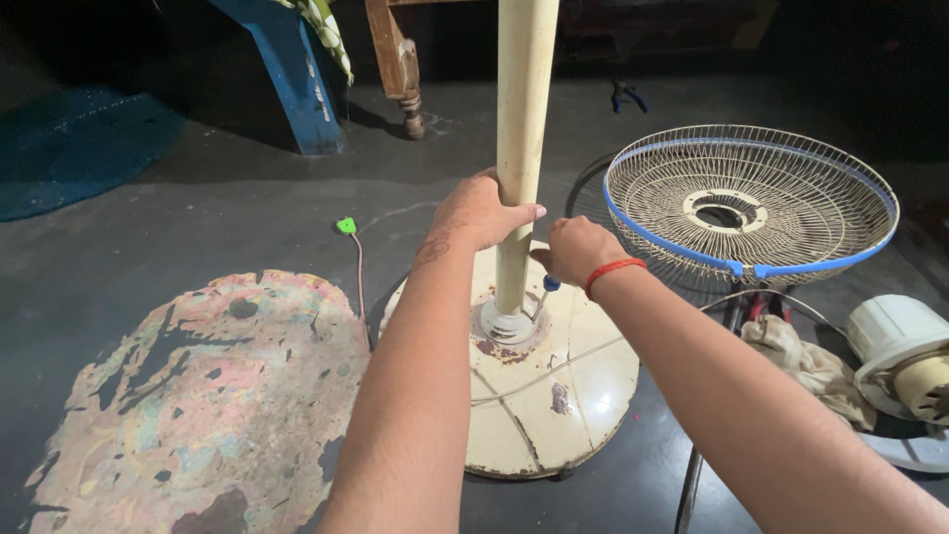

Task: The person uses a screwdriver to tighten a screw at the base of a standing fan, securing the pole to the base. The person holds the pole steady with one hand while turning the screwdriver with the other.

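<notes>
A cream fan pole (522, 109) stands upright in a round, rust-spotted cream base (554, 396) on the dark floor. My left hand (479, 213) is wrapped around the pole about halfway up. My right hand (575, 249), with a red band on the wrist, grips a blue-handled screwdriver (549, 286) whose tip points down at the collar where the pole meets the base.
A wire fan guard with a blue rim (751, 203) lies to the right, with a rag (806, 361) and a white fan motor housing (905, 356) beside it. A green plug and cord (348, 229) lie to the left. A blue support and a wooden leg (400, 64) stand behind.
</notes>
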